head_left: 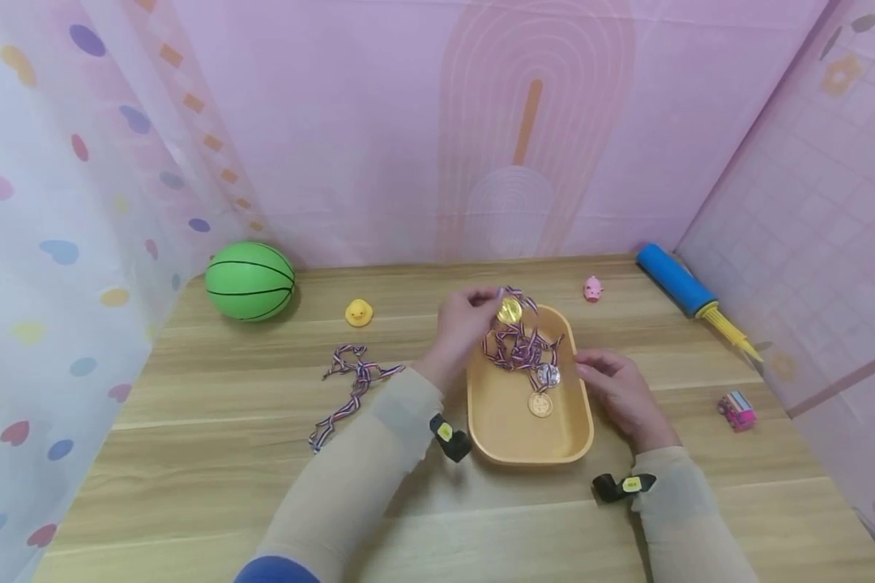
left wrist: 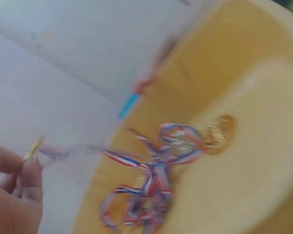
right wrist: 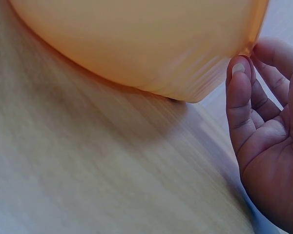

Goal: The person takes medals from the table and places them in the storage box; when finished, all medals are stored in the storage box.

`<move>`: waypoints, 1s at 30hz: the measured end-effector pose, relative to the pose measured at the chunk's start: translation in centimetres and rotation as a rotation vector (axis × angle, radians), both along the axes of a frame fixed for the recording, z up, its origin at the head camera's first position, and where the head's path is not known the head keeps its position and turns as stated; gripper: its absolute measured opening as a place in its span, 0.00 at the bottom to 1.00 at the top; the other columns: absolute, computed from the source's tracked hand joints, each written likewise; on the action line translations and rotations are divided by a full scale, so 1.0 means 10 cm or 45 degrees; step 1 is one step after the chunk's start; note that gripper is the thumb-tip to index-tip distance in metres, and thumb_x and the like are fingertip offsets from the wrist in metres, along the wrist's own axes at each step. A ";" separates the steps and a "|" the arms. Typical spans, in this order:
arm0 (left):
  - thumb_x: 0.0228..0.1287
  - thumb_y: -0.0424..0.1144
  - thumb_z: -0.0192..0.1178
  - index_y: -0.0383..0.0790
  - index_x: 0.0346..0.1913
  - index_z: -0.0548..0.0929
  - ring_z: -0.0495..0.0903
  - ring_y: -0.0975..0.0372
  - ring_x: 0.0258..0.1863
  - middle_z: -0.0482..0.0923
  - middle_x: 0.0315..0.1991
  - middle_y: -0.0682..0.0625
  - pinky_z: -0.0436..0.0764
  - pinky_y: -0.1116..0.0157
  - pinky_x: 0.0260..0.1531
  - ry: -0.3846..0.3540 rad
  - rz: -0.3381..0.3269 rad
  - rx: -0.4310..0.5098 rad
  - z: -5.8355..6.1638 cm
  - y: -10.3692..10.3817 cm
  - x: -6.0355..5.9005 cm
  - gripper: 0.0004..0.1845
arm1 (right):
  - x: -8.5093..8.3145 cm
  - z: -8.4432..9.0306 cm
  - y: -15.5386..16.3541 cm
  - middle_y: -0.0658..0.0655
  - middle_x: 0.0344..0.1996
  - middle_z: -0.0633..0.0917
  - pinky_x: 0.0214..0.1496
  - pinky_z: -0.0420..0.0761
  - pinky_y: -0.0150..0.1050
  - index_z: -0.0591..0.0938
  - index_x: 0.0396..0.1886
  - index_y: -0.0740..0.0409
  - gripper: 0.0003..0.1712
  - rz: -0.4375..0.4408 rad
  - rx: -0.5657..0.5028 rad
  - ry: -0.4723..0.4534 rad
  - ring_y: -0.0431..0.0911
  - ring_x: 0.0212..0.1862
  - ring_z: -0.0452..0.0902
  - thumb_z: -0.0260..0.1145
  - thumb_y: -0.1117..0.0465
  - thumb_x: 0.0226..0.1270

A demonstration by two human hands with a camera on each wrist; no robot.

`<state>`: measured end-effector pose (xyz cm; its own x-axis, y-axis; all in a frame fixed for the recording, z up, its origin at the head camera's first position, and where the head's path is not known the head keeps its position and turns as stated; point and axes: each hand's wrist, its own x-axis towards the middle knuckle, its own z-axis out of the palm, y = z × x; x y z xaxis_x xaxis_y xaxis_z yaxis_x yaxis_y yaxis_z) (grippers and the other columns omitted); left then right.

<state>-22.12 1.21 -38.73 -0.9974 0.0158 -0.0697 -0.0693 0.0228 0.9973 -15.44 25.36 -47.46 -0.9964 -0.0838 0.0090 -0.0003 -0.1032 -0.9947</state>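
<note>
My left hand [head_left: 461, 330] pinches a gold medal [head_left: 510, 311] between thumb and fingers, above the far left side of a yellow plastic basin [head_left: 496, 441]. From that medal a striped ribbon [left wrist: 122, 159] trails down toward the basin. Inside the basin lie a silver medal [head_left: 548, 375], a bronze-coloured medal [head_left: 540, 405] and a tangle of red, white and blue ribbons [head_left: 518, 350]. My right hand [head_left: 625, 398] holds the basin's right rim; in the right wrist view its thumb and fingertips [right wrist: 239, 68] meet at the edge.
Left of the basin, another striped ribbon [head_left: 360, 380] lies on the wooden table [head_left: 211, 437]. Behind are a green ball [head_left: 250, 281] and a yellow rubber duck [head_left: 359, 312]. To the right lie a pink pig toy [head_left: 592, 289], a blue hand pump [head_left: 676, 279] and a small pink toy vehicle [head_left: 737, 411].
</note>
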 end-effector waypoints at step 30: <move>0.53 0.34 0.69 0.43 0.29 0.86 0.77 0.65 0.27 0.80 0.26 0.56 0.76 0.72 0.30 0.140 -0.851 -0.989 -0.29 0.21 0.25 0.02 | -0.03 -0.01 0.02 0.58 0.40 0.84 0.46 0.79 0.33 0.76 0.48 0.77 0.15 -0.006 0.027 -0.003 0.47 0.45 0.77 0.63 0.71 0.65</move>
